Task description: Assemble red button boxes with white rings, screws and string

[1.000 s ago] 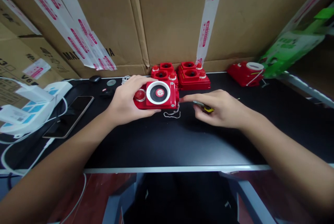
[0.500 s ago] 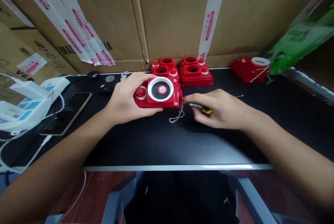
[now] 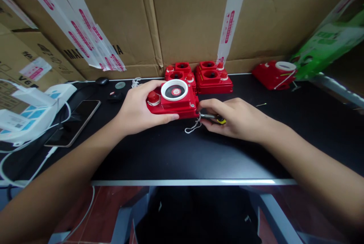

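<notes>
My left hand (image 3: pixel 139 107) grips the left end of a red box (image 3: pixel 180 107), fingers behind and thumb along the front. A white ring (image 3: pixel 163 94) with a dark centre and a round red label sits on top of the box, beside a red button (image 3: pixel 153 97). My right hand (image 3: pixel 231 119) is closed around a small metal-tipped tool (image 3: pixel 221 119) with a yellow and dark handle; its exact kind is hidden. The metal part points at the box's right end, where a loop of white string (image 3: pixel 193 127) hangs.
Several similar red boxes (image 3: pixel 214 85) stand behind. Another red housing (image 3: pixel 274 75) with a white ring lies at the back right. On the left are a phone (image 3: pixel 74 122), a white power strip (image 3: pixel 64 94) and cables. Cardboard (image 3: pixel 184 16) walls the back of the black table (image 3: pixel 182 160).
My right hand has moved left, bringing the metal tip up to the box's right end and the string. In my left hand the box has tilted, showing more of its front side.
</notes>
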Tool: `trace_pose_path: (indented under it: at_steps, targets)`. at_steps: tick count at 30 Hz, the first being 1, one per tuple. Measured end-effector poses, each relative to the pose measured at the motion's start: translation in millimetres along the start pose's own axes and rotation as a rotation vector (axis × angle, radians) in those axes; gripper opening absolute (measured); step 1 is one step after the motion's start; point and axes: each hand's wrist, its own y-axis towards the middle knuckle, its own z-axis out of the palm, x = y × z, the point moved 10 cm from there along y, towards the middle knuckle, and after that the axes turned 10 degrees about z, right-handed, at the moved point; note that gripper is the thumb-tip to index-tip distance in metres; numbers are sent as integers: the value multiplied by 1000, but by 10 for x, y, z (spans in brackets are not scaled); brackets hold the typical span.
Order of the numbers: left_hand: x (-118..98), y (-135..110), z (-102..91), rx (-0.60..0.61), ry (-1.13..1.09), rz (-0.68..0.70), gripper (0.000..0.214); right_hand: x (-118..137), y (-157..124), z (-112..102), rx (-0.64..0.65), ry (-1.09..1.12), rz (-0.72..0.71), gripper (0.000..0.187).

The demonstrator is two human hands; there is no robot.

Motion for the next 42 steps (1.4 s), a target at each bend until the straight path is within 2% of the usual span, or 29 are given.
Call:
trace_pose_path:
  at_steps: [5,10,14,20,24,26,28,30,34,36,39,42]
  targets:
    - [-99,-16,63,41,-48,5,73,76,11,1,-91,-89,-34,16]
    - [-123,-21,68,49,-47,-20,70,173,-11,-46,-179,-246,-113,20]
    - [-46,-40,99,67,-100,-83,69,205,-32,-63,-192,-223,-152,21]
    - [45,-73,198,100,-194,-142,70,90,-15,15,-91,-10,-80,14]
    - [78,-76,217,122,-194,-135,70,-169,22,49,7,337,100,41]
    - [105,-74,200,125,-188,-137,71,-309,31,4,-17,480,191,52]
    - [120,-66,160,115,-160,-133,72,-411,38,-30,-42,577,263,54]
    - [116,-52,111,97,-120,-130,73,-460,47,75,54,707,348,53]
    - [91,-33,39,77,-43,-157,76,-282,-61,576,548,1106,522,60]
    - [90,-17,-3,70,-20,-157,77,-192,-119,685,678,1249,563,51]
    - [199,7,-73,116,-8,-165,80,-215,-145,655,705,1311,570,35]
    - [489,-17,-146,272,18,-227,78,-425,-120,413,570,1295,561,35]
